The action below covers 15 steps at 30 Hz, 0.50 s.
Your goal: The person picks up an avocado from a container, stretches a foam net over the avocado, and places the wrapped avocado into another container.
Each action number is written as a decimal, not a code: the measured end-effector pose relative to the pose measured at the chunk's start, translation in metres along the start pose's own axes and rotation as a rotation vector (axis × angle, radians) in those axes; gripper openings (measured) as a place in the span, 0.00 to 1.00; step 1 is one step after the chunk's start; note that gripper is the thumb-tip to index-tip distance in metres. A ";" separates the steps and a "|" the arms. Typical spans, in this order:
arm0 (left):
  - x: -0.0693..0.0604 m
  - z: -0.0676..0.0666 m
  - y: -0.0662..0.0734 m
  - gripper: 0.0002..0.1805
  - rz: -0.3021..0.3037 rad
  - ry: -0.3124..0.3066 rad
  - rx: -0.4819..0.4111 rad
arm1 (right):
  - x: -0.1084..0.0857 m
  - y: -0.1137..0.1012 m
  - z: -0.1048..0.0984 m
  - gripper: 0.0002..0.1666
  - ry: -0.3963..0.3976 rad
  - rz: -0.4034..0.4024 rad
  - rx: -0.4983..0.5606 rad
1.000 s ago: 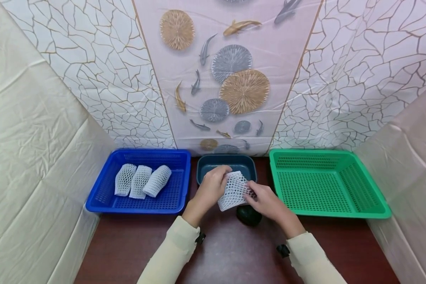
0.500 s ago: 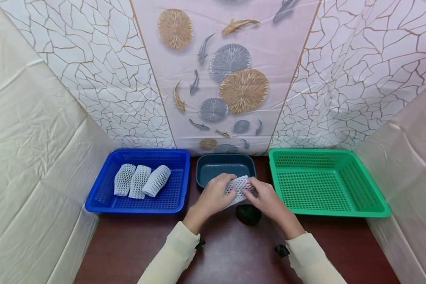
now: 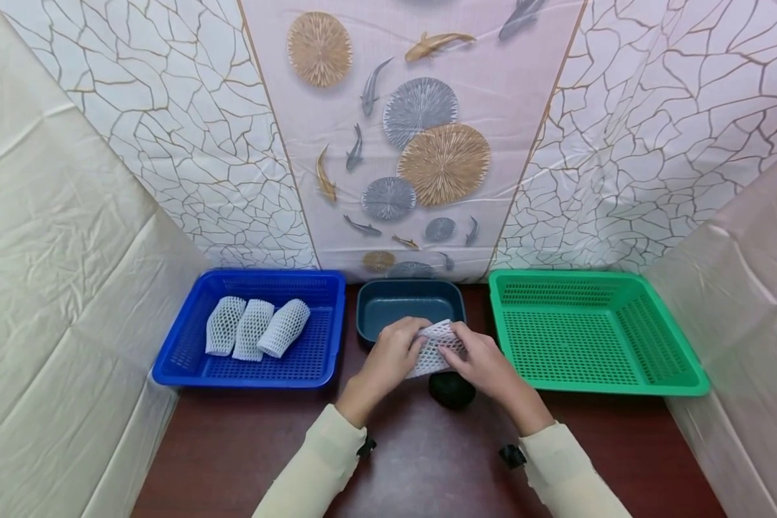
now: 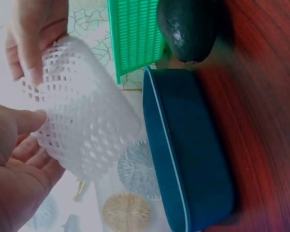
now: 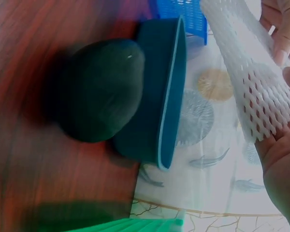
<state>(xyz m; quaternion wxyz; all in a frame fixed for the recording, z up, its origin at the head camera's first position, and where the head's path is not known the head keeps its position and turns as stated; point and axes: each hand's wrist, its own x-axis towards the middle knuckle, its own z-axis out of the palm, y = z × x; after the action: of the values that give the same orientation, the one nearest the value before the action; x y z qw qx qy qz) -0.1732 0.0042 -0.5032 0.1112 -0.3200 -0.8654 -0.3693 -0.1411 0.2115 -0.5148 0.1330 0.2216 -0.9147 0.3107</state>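
Both hands hold one white foam net sleeve [image 3: 437, 352] in the air, in front of a dark teal tub [image 3: 388, 302]. My left hand [image 3: 391, 352] grips its left side between thumb and fingers. Pinching the right side, my right hand [image 3: 485, 360] has its thumb on the near face, as the left wrist view also shows the netting [image 4: 87, 111] between the two hands. A dark green avocado [image 3: 452, 391] lies on the table below the sleeve; in the right wrist view the avocado [image 5: 104, 89] is whole and apart from both hands.
On the left stands a blue basket [image 3: 246, 382] with three white foam net sleeves [image 3: 255, 331] in it. A green basket [image 3: 596, 388] stands on the right. Behind them hangs a patterned cloth [image 3: 427, 237], with pale fabric sides.
The hands have moved closer together around the foam net sleeve, and the left thumb has come onto its near face. The avocado and baskets have stayed in place.
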 end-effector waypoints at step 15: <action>-0.001 -0.014 -0.013 0.07 -0.055 0.106 -0.080 | -0.016 0.015 0.015 0.13 -0.062 0.009 -0.029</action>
<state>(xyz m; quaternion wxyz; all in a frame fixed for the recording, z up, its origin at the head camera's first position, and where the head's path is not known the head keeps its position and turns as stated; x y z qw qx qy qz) -0.1809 -0.0125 -0.5013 0.1339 -0.2800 -0.8514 -0.4229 -0.1359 0.2178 -0.5396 0.1063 0.2251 -0.9237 0.2911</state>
